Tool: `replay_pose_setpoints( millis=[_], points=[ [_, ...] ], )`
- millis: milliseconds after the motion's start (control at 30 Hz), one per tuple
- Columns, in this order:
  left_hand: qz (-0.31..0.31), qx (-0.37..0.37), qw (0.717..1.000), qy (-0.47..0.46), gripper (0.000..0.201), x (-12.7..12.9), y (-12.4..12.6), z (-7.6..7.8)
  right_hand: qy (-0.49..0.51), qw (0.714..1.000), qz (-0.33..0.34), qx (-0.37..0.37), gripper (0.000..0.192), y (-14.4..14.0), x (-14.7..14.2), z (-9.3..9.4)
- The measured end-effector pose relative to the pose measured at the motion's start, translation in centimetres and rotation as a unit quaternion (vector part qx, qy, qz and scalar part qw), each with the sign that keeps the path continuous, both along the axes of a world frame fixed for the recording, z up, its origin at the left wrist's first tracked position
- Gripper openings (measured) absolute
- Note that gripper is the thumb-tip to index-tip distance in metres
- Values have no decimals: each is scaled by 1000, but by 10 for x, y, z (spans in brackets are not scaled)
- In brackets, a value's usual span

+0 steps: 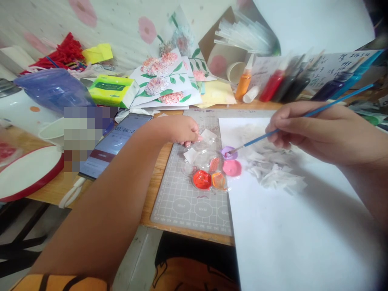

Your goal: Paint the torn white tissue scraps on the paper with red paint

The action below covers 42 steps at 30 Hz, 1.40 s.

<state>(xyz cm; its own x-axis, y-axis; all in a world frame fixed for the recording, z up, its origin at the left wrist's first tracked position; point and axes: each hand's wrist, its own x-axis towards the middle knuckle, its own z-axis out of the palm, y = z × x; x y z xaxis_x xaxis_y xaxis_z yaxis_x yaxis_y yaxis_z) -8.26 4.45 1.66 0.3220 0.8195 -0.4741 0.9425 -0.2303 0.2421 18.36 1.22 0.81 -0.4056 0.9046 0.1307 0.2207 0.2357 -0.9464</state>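
A: What is going on?
B: The right hand (306, 129) pinches a brush (303, 116). Its tip dips in purple paint in the palette (212, 167). The left hand (178, 129) curls on the palette's edge.
A: Next?
B: I think lifting the brush gently to the paper (287, 218).
A: Around them?
B: A mat (182, 194) on a messy wooden desk (151, 190), with a phone (115, 141).

There was only one view, from a camera on the person's head. It looked forward and down, quite near, over both forearms to the grey cutting mat (188, 202) and white paper (287, 226); the far wall closed the top edge.
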Motion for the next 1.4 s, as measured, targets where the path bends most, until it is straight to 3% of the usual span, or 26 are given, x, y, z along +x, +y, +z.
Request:
replay_pose_setpoints(
  millis=[1400],
  points=[
    [30,-1,999,-24,32,-3,2,-2,7,1000,5,0,5,1,3,1]
  ],
)
